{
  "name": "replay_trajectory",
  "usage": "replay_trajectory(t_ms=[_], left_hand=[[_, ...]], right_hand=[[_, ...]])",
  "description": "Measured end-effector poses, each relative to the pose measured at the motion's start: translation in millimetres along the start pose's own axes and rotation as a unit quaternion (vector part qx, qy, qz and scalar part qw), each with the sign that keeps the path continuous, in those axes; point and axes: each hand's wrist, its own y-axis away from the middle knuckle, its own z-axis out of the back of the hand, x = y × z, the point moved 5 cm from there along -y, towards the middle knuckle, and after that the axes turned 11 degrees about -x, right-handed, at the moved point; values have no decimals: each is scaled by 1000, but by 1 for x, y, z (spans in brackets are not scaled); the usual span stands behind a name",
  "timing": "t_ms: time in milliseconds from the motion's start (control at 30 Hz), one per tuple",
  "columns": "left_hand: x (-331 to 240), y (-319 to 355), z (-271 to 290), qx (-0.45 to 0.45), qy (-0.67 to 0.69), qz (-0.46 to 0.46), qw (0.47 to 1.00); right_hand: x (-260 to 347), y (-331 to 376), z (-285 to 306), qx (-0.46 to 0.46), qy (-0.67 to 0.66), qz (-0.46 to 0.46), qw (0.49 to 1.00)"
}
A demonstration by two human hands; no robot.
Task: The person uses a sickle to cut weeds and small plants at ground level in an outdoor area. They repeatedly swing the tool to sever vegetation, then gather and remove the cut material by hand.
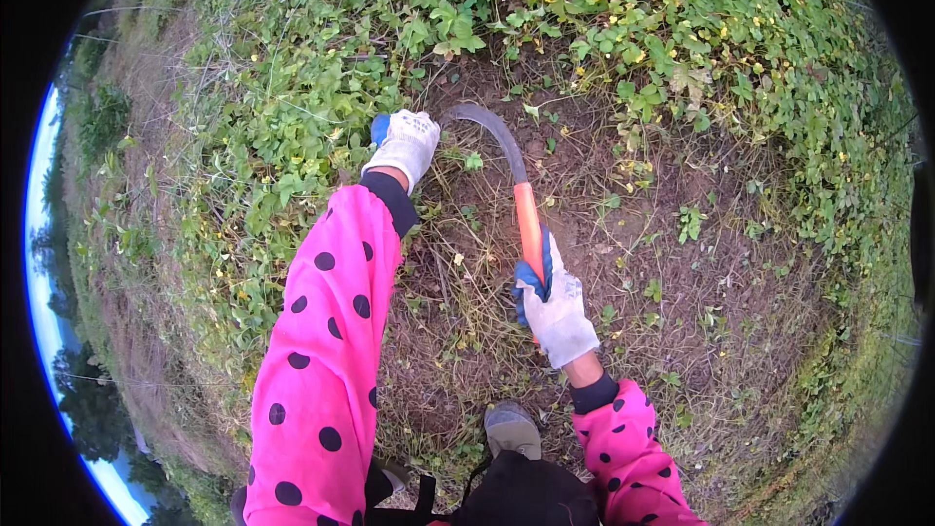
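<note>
My right hand [557, 310], in a white glove with blue-coated fingers, is closed around the orange handle of a sickle [527, 224]. The sickle's dark curved blade [495, 131] arcs up and to the left, and its tip comes close beside my left hand [407, 144]. That hand wears a matching glove and is curled down at the edge of low leafy plants [302, 151]. Its fingers are bent under and mostly hidden, so what they hold does not show. Both sleeves are pink with black dots.
Dense green vines with yellowish leaves [672, 15] spread across the far side and right. Bare brown soil with dry stems [662, 234] lies under the sickle. My shoe [511, 429] stands at the near edge. Dry brush [146, 234] lines the left.
</note>
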Motion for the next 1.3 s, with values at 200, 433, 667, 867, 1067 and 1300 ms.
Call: replay_trajectory(t_ms=[200, 433, 667, 867, 1067, 1300], left_hand=[[33, 32, -5, -193, 153, 29, 969], [61, 55, -20, -248, 278, 102, 923], [89, 64, -59, -251, 413, 125, 867], [47, 153, -42, -278, 350, 106, 888], [27, 167, 5, -229, 250, 37, 940], [-17, 179, 30, -64, 10, 43, 997]], right_hand=[[-39, 49, 3, 23, 52, -28, 998], [7, -10, 23, -2, -42, 57, 997], [4, -25, 16, 48, 110, 121, 985], [-26, 22, 66, 127, -39, -62, 989], [5, -20, 18, -9, 62, 142, 988], [-64, 151, 86, 135, -147, -236, 951]])
